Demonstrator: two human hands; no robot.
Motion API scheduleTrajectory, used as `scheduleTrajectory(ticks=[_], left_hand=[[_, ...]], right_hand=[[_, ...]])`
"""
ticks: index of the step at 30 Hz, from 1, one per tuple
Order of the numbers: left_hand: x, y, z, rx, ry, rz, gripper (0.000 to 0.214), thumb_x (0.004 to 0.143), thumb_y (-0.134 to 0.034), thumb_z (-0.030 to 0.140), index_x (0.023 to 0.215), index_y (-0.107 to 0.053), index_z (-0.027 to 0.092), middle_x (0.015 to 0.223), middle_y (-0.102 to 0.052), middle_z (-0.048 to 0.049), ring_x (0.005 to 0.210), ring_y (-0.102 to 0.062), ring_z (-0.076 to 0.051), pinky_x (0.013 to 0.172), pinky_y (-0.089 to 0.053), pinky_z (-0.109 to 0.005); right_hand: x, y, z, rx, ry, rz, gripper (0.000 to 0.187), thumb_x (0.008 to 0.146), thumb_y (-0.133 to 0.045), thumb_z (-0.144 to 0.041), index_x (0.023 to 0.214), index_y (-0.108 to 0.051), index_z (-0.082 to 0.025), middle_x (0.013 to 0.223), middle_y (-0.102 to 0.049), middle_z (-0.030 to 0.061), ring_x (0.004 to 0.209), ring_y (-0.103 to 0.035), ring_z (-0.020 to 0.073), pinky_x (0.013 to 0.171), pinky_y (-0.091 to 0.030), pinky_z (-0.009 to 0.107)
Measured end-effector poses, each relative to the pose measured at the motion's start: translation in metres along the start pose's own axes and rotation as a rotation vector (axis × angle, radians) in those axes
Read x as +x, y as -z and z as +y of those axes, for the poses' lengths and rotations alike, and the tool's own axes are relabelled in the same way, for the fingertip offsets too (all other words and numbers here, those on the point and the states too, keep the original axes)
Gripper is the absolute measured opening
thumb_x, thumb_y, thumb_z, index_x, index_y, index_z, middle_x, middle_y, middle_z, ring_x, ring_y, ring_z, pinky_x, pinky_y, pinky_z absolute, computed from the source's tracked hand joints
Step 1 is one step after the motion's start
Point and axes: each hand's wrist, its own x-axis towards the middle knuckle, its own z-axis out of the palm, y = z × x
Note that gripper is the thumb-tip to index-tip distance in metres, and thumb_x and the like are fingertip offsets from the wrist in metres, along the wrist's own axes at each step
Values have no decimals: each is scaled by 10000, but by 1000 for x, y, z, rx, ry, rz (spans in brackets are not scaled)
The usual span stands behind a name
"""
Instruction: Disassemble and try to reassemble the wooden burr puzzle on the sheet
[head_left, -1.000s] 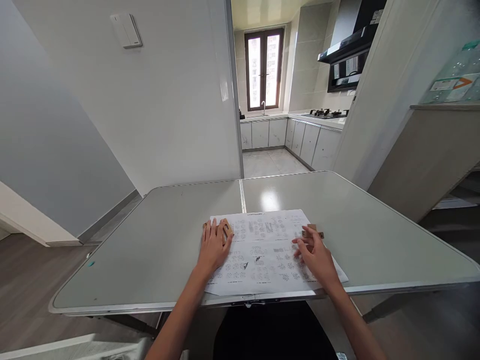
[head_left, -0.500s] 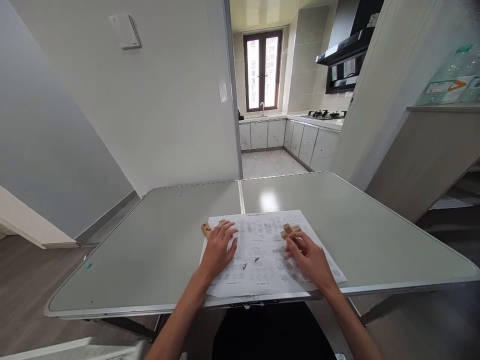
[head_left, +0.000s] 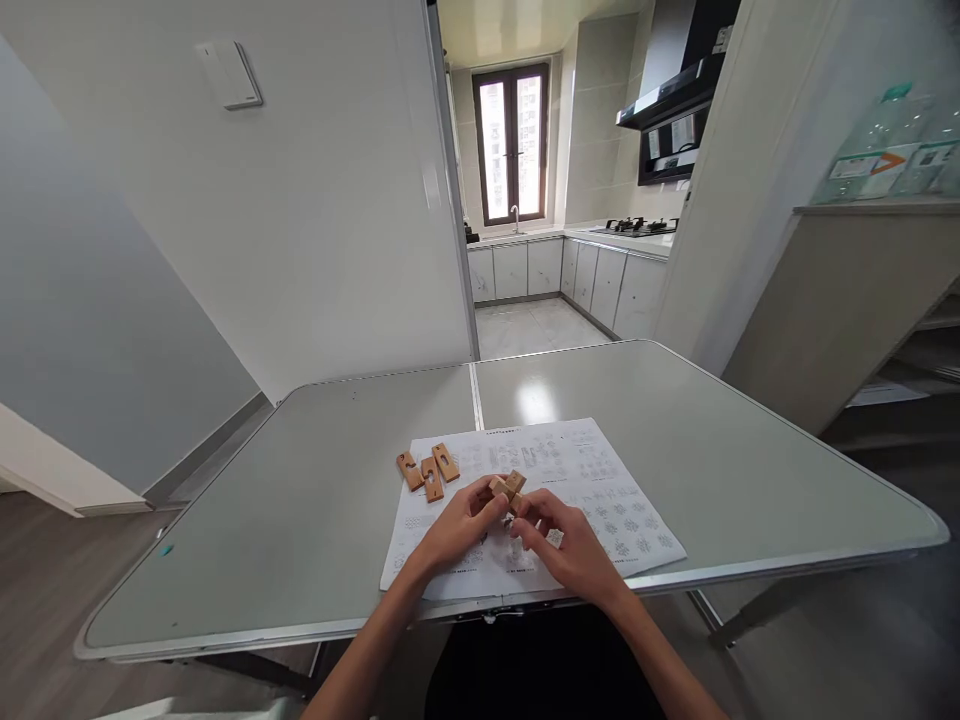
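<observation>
A small assembly of wooden puzzle pieces (head_left: 508, 487) is held above the printed instruction sheet (head_left: 600, 480), pinched between both hands. My left hand (head_left: 457, 524) grips it from the left, fingers curled round it. From the right my right hand (head_left: 568, 545) closes on the same piece. Three loose wooden puzzle pieces (head_left: 428, 469) lie side by side at the sheet's upper left corner, a little beyond my left hand.
The sheet lies near the front edge of a grey folding table (head_left: 300, 500) with a seam down its middle. Beyond the table a doorway opens onto a kitchen (head_left: 555, 270). A counter (head_left: 862, 290) stands at the right.
My right hand carried the wooden assembly from the sheet's right side to its middle. My left hand left the loose pieces and joined it there. The view shifted slightly right.
</observation>
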Motion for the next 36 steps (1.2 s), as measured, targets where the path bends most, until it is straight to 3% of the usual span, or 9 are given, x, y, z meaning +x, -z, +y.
scheduleTrajectory(ticks=[6, 10, 12, 18, 23, 29, 36], left_hand=[[7, -1, -8, -86, -49, 116, 588, 857, -812, 510, 1327, -604, 226, 1246, -708, -112, 1171, -666, -287, 1055, -501, -425], [8, -5, -15, 109, -116, 246, 623, 792, -885, 359, 1336, -593, 276, 1381, -647, -87, 1217, -648, -277, 1109, -478, -462], [8, -8, -18, 226, -146, 302, 669, 784, -887, 293, 1369, -564, 290, 1374, -652, -73, 1203, -652, -270, 1107, -477, -474], [7, -13, -24, 483, -253, 302, 662, 849, -800, 200, 1429, -500, 305, 1330, -672, -58, 1185, -659, -257, 1047, -523, -454], [4, -16, -24, 588, -333, 274, 642, 873, -765, 200, 1438, -479, 307, 1379, -655, -66, 1241, -647, -266, 1067, -525, -465], [0, -15, -23, 567, -279, 228, 692, 836, -818, 258, 1437, -476, 274, 1382, -652, -101, 1266, -636, -300, 1078, -523, -494], [-2, -13, -18, 456, -211, 200, 718, 844, -825, 323, 1461, -463, 267, 1391, -637, -117, 1278, -614, -310, 1101, -498, -523]], right_hand=[[4, -1, 8, 31, -92, 160, 430, 1043, -544, -490, 1402, -487, -259, 976, -704, 42, 725, -699, 190, 656, -582, 316], [7, -1, 12, -86, -95, 316, 396, 1022, -559, -541, 1256, -632, -230, 1184, -698, 131, 1017, -709, 269, 710, -604, 335], [8, 0, 12, -122, -83, 341, 385, 1021, -562, -539, 1229, -660, -230, 1191, -693, 131, 1055, -689, 275, 729, -605, 342], [7, 0, 12, -101, -136, 239, 404, 1016, -572, -560, 1234, -674, -236, 990, -728, 71, 801, -695, 220, 640, -571, 312], [7, 1, 11, -56, -155, 202, 342, 1036, -554, -538, 1129, -678, -233, 946, -759, 56, 755, -704, 210, 656, -550, 309], [5, 2, 13, -103, -130, 199, 306, 1055, -529, -501, 1062, -666, -228, 964, -761, 55, 771, -693, 216, 648, -528, 310], [6, 2, 9, -142, -43, 185, 239, 1078, -496, -420, 1057, -645, -234, 962, -737, 44, 842, -686, 221, 783, -534, 339]])
